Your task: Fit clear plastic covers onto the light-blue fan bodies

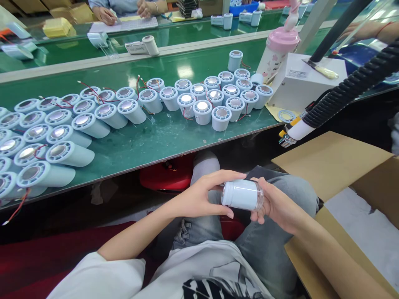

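Above my lap, a light blue plastic cylinder (241,195) lies on its side, with a clear see-through sleeve around its right end. My right hand (274,203) grips that clear end, thumb on the near side and fingertips underneath. At the other end, my left hand (202,195) curls around the cylinder, index finger along the top and thumb below. Part of the left fingers is hidden behind it. On the green bench (149,141) ahead stand many similar light blue housings (202,111), with round silvery discs in their tops and thin red and black wires on several.
An open cardboard box (330,166) with white lining stands at my right. A black corrugated hose with a metal tip (288,139) hangs over the bench edge, near a white box-shaped device (308,79) and pink-lidded cup (282,45). Across the bench, a person's hands (107,15) work.
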### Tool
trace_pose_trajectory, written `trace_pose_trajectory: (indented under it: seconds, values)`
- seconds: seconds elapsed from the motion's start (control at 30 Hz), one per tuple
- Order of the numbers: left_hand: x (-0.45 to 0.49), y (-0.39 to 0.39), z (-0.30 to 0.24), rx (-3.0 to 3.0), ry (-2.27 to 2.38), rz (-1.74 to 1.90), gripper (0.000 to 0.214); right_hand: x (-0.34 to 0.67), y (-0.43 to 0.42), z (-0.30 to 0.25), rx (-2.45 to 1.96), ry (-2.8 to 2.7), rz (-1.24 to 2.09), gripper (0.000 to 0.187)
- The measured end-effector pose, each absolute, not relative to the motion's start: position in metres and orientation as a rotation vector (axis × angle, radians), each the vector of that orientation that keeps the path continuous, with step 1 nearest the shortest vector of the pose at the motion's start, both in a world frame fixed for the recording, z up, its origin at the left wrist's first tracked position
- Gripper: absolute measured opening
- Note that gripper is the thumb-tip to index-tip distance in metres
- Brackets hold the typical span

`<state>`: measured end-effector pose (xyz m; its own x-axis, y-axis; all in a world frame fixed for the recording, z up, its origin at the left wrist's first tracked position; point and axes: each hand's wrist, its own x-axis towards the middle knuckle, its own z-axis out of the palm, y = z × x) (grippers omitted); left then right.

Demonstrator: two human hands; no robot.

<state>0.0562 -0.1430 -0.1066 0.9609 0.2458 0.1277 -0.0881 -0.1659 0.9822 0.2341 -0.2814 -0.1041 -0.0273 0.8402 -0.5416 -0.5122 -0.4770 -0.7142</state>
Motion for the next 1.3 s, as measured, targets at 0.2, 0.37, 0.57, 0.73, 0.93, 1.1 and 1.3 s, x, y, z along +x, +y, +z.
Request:
trace_pose_trajectory:
  seconds: [0.2, 0.37, 0.57, 0.73, 0.93, 1.1, 1.3]
  values:
    - [0.056, -0.143, -0.108, 1.684, 0.083, 0.328, 0.076, 0.232, -0.283, -0.107, -1.155, -0.31, 1.849, 0.06]
    - [0.055, -0.144, -0.109, 1.712, 0.097, 0.322, 0.072, 0.231, -0.282, -0.105, -1.104, -0.246, 1.941, 0.07]
    - [0.054, -0.149, -0.102, 1.722, 0.197, 0.291, 0.062, 0.229, -0.285, -0.109, -1.109, -0.356, 1.965, 0.075]
    - [0.052, -0.154, -0.095, 1.605, 0.364, 0.232, 0.065, 0.233, -0.293, -0.118, -1.238, -0.879, 1.409, 0.064]
    - [0.049, -0.152, -0.096, 1.428, 0.379, 0.118, 0.07, 0.242, -0.296, -0.117, -1.345, -1.74, 0.568, 0.055]
    - [0.045, -0.149, -0.092, 1.489, 0.329, 0.146, 0.081, 0.237, -0.295, -0.109, -1.33, -1.247, 1.128, 0.058]
    - [0.04, -0.151, -0.094, 1.334, 0.3, 0.128, 0.079, 0.233, -0.297, -0.11, -1.263, -0.98, 1.386, 0.057]
